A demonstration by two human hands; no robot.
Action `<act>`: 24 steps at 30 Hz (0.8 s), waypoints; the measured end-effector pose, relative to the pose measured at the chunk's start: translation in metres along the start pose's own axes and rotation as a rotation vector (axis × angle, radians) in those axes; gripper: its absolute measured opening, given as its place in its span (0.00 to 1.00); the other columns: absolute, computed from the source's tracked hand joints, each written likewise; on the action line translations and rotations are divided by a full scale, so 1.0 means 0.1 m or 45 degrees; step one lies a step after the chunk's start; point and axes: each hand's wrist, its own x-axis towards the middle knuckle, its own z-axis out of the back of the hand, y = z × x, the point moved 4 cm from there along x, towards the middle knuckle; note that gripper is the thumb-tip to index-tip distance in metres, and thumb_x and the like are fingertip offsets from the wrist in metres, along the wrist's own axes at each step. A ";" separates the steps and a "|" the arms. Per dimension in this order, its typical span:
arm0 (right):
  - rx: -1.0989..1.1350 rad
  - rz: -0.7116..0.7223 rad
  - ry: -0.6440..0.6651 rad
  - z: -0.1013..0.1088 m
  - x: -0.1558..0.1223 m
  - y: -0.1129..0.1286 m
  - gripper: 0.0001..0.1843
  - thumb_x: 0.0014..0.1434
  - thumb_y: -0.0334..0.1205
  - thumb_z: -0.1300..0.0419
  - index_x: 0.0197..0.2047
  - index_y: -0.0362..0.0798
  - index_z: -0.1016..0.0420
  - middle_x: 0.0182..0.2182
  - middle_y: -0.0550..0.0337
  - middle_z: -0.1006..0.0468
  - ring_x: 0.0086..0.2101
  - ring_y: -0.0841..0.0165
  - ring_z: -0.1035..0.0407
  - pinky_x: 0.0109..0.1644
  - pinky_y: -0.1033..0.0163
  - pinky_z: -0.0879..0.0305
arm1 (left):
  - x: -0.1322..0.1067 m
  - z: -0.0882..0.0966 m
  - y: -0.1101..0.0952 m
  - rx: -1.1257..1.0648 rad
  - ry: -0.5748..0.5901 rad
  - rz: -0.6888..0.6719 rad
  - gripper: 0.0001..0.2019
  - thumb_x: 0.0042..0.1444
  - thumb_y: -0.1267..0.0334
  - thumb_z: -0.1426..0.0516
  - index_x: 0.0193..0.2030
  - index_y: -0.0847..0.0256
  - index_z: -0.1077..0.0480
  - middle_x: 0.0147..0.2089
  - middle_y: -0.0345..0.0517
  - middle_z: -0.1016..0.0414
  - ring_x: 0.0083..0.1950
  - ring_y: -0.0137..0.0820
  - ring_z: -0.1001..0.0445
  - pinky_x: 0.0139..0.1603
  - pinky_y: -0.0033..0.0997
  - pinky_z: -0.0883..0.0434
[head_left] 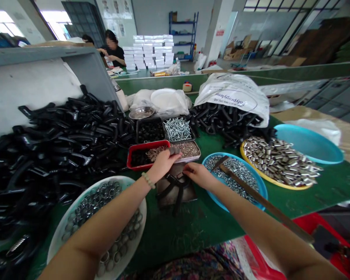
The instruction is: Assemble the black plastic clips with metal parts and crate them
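Note:
My left hand [164,162], with a beaded bracelet on the wrist, reaches over the front edge of a tray of small coppery rivets [189,148]. Its fingertips are pinched together around something greyish and blurred. Below it, a forked black plastic part [176,186] lies on a square metal plate [189,197]. My right hand [200,175] is at the upper right of that part, fingers curled and closed at a small coppery pin [180,175]. Whether the fingers grip the pin or the black part is hidden.
A red tray [129,161], a tray of screws [177,129] and a black pile [76,144] stand around. A hammer [245,186] lies across a blue basin [262,190]. Metal rings fill a white basin [144,217]; a yellow basin [297,188] holds metal sleeves. A person [115,54] sits behind.

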 end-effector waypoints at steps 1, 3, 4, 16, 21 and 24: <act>-0.050 0.017 0.001 0.00 0.01 0.00 0.05 0.59 0.34 0.44 0.35 0.46 0.27 0.30 0.60 0.24 0.32 0.70 0.30 0.36 0.67 0.36 | -0.17 0.00 0.09 -0.188 -0.008 0.089 0.10 0.56 0.61 0.44 0.38 0.63 0.25 0.37 0.46 0.22 0.39 0.33 0.25 0.45 0.31 0.31; -0.145 0.061 0.004 -0.01 0.02 0.01 0.07 0.60 0.35 0.46 0.37 0.46 0.26 0.32 0.58 0.24 0.34 0.70 0.30 0.38 0.67 0.36 | -0.50 -0.05 0.29 -0.515 -0.066 0.308 0.09 0.53 0.61 0.42 0.36 0.64 0.26 0.35 0.45 0.23 0.36 0.31 0.26 0.41 0.30 0.29; -0.178 0.077 0.008 -0.02 0.03 0.02 0.07 0.61 0.35 0.46 0.37 0.46 0.26 0.33 0.58 0.23 0.34 0.69 0.30 0.39 0.66 0.36 | -0.64 -0.09 0.37 -0.657 -0.115 0.408 0.09 0.52 0.61 0.41 0.36 0.64 0.26 0.35 0.45 0.23 0.35 0.30 0.26 0.40 0.29 0.29; -0.421 0.180 0.123 -0.14 -0.01 0.08 0.09 0.64 0.35 0.50 0.40 0.44 0.29 0.36 0.54 0.26 0.39 0.67 0.31 0.44 0.64 0.36 | -1.00 -0.27 0.33 -0.564 -0.260 0.441 0.06 0.55 0.62 0.43 0.35 0.64 0.30 0.36 0.45 0.29 0.37 0.29 0.28 0.43 0.32 0.30; -0.475 0.189 0.192 -0.18 -0.08 0.16 0.09 0.61 0.29 0.50 0.39 0.42 0.29 0.37 0.50 0.27 0.40 0.64 0.31 0.43 0.62 0.35 | -0.96 -0.22 0.18 0.256 -0.148 -0.061 0.07 0.60 0.65 0.49 0.37 0.63 0.30 0.42 0.46 0.32 0.43 0.31 0.30 0.50 0.32 0.33; -0.433 0.158 0.175 -0.17 -0.08 0.17 0.10 0.62 0.31 0.49 0.42 0.43 0.28 0.39 0.50 0.26 0.42 0.65 0.31 0.46 0.62 0.35 | -0.96 -0.29 0.17 0.567 -0.060 -0.100 0.09 0.62 0.64 0.50 0.40 0.63 0.31 0.42 0.47 0.32 0.41 0.31 0.30 0.46 0.31 0.32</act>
